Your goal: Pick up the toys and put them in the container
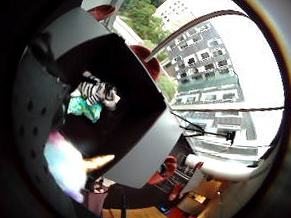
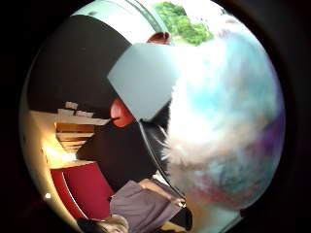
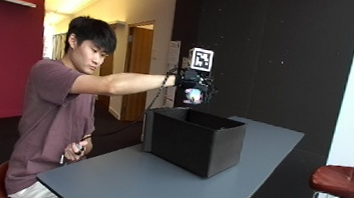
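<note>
1. A person sits at the near left end of a grey table (image 3: 155, 177), right arm stretched out at shoulder height over a black box (image 3: 194, 139).
2. The gloved right hand (image 3: 192, 89) is above the box's far left corner, well clear of its rim, and its fingers grasp a fluffy pastel toy (image 3: 193, 96).
3. In the thumb-side palm view the toy (image 2: 228, 121) fills much of the picture, white and pale blue with pink and purple patches.
4. The little-finger-side view looks down into the box (image 1: 134, 133): a zebra-striped toy (image 1: 97, 91) lies on the bottom, touching a turquoise patterned toy (image 1: 85, 109).
5. The held toy (image 1: 66, 163) shows there with an orange tip.
6. The bare left hand (image 3: 77, 149) rests near the person's lap, below the table edge.
7. A red stool (image 3: 348, 181) stands at the right.
</note>
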`<state>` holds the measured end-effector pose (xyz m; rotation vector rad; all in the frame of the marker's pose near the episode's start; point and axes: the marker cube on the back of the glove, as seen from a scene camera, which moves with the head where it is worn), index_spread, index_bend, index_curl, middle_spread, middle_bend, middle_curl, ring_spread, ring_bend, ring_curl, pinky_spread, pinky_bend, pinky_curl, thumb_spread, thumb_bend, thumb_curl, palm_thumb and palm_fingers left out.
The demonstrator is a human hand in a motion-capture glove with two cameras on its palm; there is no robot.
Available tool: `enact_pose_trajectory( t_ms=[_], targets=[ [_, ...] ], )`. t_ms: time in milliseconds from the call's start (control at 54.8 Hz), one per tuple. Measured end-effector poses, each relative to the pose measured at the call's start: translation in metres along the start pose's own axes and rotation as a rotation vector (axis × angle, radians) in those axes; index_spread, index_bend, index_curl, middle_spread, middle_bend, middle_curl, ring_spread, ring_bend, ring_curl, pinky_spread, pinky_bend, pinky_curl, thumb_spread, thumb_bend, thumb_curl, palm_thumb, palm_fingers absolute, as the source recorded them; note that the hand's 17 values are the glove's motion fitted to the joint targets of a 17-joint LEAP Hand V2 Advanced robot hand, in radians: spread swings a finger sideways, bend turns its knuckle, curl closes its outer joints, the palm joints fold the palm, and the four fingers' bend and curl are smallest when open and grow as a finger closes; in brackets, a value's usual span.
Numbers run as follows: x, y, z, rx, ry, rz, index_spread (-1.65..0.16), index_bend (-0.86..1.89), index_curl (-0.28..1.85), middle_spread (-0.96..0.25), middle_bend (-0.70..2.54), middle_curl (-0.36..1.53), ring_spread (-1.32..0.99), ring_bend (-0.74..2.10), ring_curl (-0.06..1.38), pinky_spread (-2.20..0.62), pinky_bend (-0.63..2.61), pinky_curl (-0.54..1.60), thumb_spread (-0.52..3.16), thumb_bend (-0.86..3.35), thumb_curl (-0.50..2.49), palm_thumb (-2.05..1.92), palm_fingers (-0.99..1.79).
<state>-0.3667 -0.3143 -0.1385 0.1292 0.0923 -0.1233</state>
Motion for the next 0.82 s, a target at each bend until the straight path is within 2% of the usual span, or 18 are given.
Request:
enact_pose_trajectory(
  t_ms=[37, 55, 73, 110, 164, 274, 329, 365, 420, 548, 603, 712, 767, 822],
  targets=[
    [-0.005, 0.004, 0.001, -0.073, 0.003, -0.102, -0.2, 0.68, 0.8, -0.22, 0.57, 0.72, -0.31, 1.4, 0.62, -0.37, 1.25, 0.54, 0.95, -0.09, 0.85, 0.33, 0.48],
    [-0.008, 0.004, 0.001, -0.119, -0.006, -0.12, -0.2, 0.55, 0.78, -0.24, 0.83, 0.78, -0.31, 1.31, 0.6, -0.35, 1.17, 0.53, 0.98, -0.1, 0.82, 0.27, 0.46],
    [-0.012, 0.004, 0.003, -0.167, -0.019, -0.108, -0.2, 0.5, 0.77, -0.24, 0.82, 0.76, -0.31, 1.28, 0.59, -0.34, 1.17, 0.53, 1.01, -0.09, 0.8, 0.25, 0.35],
    [-0.02, 0.0, 0.006, -0.242, -0.043, -0.031, -0.18, 0.31, 0.74, -0.2, 0.63, 0.71, -0.23, 1.16, 0.59, -0.25, 1.26, 0.58, 1.05, -0.09, 0.74, 0.16, -0.22],
    [-0.022, -0.001, 0.012, -0.262, -0.018, -0.03, -0.16, 0.1, 0.61, -0.1, 0.4, 0.61, -0.15, 0.92, 0.49, -0.16, 1.34, 0.54, 1.08, -0.09, 0.68, 0.07, -0.5],
    [-0.015, 0.0, 0.013, -0.171, -0.064, -0.096, -0.14, 0.03, 0.43, -0.01, 0.18, 0.52, -0.04, 0.68, 0.37, -0.05, 1.31, 0.48, 1.11, -0.06, 0.59, -0.03, -0.41],
    [-0.012, -0.002, 0.013, -0.15, -0.078, -0.03, -0.14, 0.03, 0.39, 0.02, 0.13, 0.48, -0.01, 0.63, 0.34, -0.02, 1.28, 0.46, 1.11, -0.06, 0.56, -0.04, -0.37],
    [-0.011, -0.002, 0.012, -0.136, -0.077, -0.034, -0.14, 0.04, 0.36, 0.03, 0.12, 0.46, 0.0, 0.6, 0.33, -0.01, 1.26, 0.46, 1.12, -0.05, 0.54, -0.04, -0.36],
    [-0.011, 0.0, 0.012, -0.096, -0.066, -0.118, -0.14, 0.05, 0.34, 0.04, 0.12, 0.43, 0.02, 0.58, 0.32, 0.02, 1.22, 0.44, 1.13, -0.05, 0.51, -0.04, -0.33],
    [-0.009, -0.003, 0.018, -0.03, -0.047, -0.104, -0.14, 0.1, 0.31, 0.05, 0.13, 0.39, 0.04, 0.53, 0.3, 0.04, 1.12, 0.4, 1.17, -0.04, 0.45, -0.03, -0.26],
    [-0.009, -0.003, 0.022, -0.031, -0.075, -0.035, -0.14, 0.1, 0.3, 0.05, 0.13, 0.37, 0.05, 0.52, 0.29, 0.04, 1.09, 0.38, 1.18, -0.03, 0.43, -0.03, -0.24],
    [-0.003, 0.003, 0.028, -0.021, -0.11, -0.123, -0.14, 0.11, 0.29, 0.05, 0.14, 0.35, 0.05, 0.5, 0.29, 0.05, 1.03, 0.36, 1.21, -0.03, 0.4, -0.02, -0.19],
    [0.0, 0.002, 0.03, -0.018, -0.1, -0.074, -0.14, 0.12, 0.28, 0.05, 0.14, 0.34, 0.05, 0.49, 0.29, 0.05, 1.02, 0.35, 1.22, -0.03, 0.39, -0.02, -0.18],
    [0.007, -0.002, 0.033, -0.016, -0.075, 0.058, -0.14, 0.13, 0.28, 0.05, 0.15, 0.33, 0.05, 0.48, 0.29, 0.05, 1.0, 0.35, 1.23, -0.02, 0.38, -0.02, -0.16]
  ],
)
